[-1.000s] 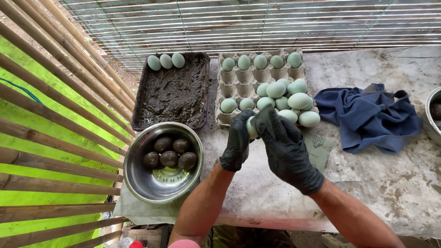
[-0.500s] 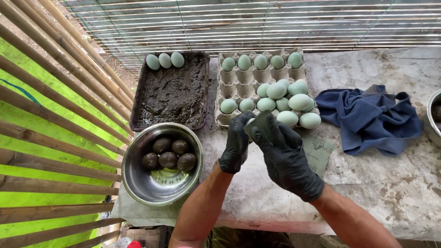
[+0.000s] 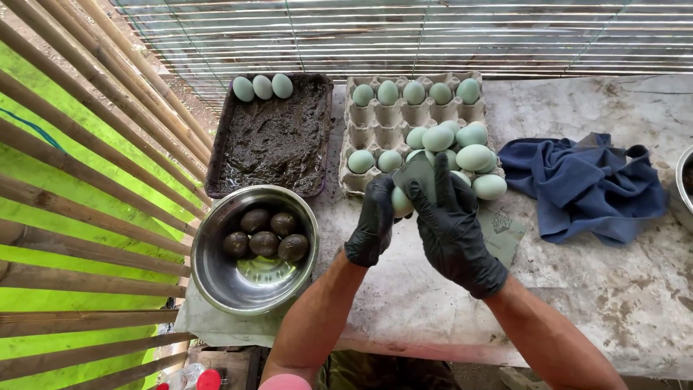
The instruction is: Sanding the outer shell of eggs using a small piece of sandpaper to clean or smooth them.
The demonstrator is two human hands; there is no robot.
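Note:
My left hand (image 3: 374,222), in a black glove, holds a pale green egg (image 3: 401,204) just in front of a grey cardboard egg tray (image 3: 377,115). My right hand (image 3: 453,227), also gloved in black, presses a small grey sheet (image 3: 417,172) against the egg's upper side. The tray holds a back row of pale green eggs (image 3: 413,92) and a loose heap of them (image 3: 462,148) at its front right.
A dark tray of wet mud (image 3: 274,141) with three eggs (image 3: 262,87) stands left. A steel bowl (image 3: 253,285) holds several mud-coated eggs (image 3: 264,236). A blue cloth (image 3: 586,186) lies right, a grey-green pad (image 3: 503,232) beside my right hand. Bamboo slats run along the left.
Both hands stay over the same spot; the right hand and its grey sheet have shifted a little across the egg.

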